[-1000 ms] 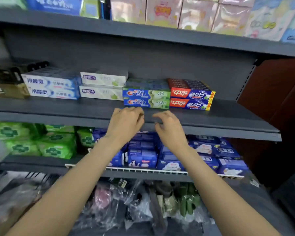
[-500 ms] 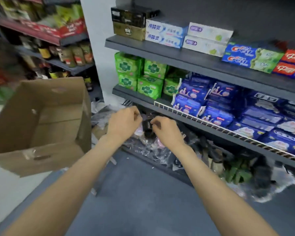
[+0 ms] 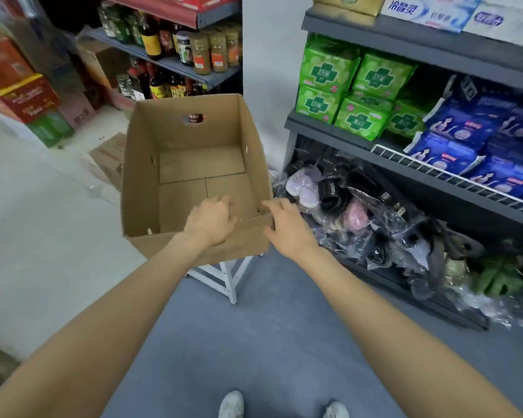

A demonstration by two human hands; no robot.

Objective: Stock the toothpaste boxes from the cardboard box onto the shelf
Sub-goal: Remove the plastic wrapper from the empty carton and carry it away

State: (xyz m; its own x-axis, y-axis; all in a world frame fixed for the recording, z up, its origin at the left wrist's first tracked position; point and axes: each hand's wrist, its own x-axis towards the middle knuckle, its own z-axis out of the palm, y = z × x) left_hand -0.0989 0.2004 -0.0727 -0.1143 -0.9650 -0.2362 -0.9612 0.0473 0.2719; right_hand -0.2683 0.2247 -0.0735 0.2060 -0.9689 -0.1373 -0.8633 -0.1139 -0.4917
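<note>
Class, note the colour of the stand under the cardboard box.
White; the stand shows best in the head view, below the cardboard box.

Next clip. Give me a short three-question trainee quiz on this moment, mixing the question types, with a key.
1. True or false: toothpaste boxes are visible inside the cardboard box.
2. Multiple choice: where is the left hand?
A. on the shelf
B. over the box's near wall, fingers inside
C. on the green packs
3. Fill in: the right hand is at the box's near ____ corner.

Key:
1. False; only the bare bottom flaps show.
2. B.
3. Right; whether it has a closed grip on the corner is unclear.
</note>
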